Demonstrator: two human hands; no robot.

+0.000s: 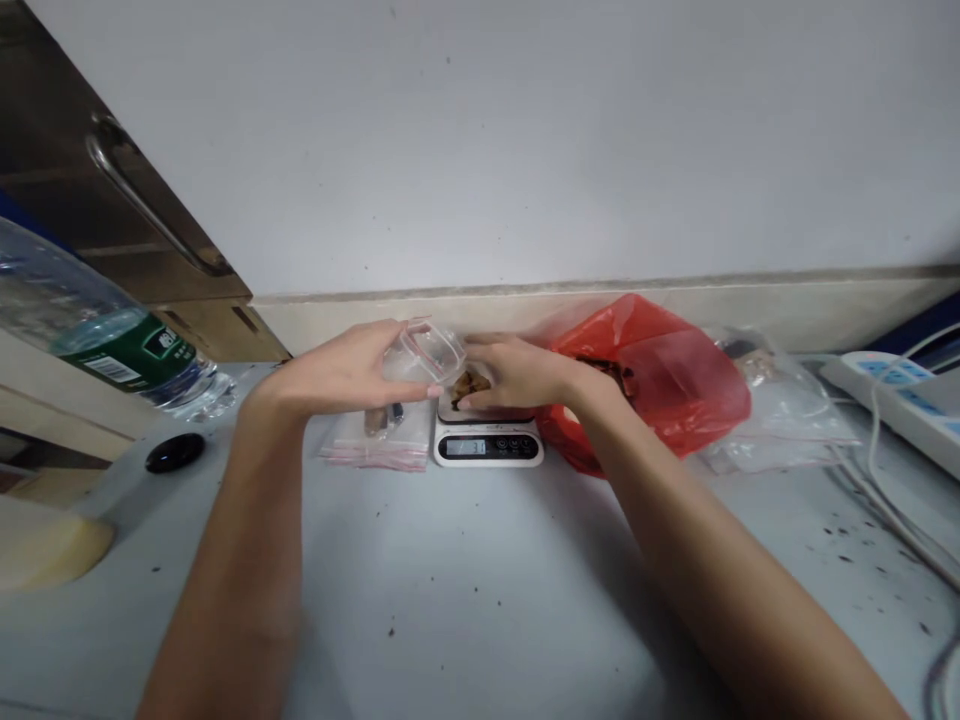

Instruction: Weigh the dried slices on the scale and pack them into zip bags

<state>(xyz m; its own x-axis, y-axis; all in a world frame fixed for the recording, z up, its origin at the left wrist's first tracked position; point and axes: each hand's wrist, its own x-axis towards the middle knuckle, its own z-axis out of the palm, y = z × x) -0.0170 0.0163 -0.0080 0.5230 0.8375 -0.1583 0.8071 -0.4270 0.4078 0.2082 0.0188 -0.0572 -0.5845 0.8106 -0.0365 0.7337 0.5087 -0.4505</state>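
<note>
Clear plastic bag (429,352), held open in the left hand (352,372) grip just above the scale (487,440); brown pieces (469,384) at 3 o'clock, under the right hand (514,375), fingers curled onto them.

Clutter along the wall on a pale tabletop (480,600)

A red plastic bag (660,385) slumps just beside a clear bag (780,420); a white power strip (892,395) with trailing cords lies at far right. At left, a tilted water bottle (105,340) looms above a black cap (174,452), near a cabinet handle (150,200).
</note>
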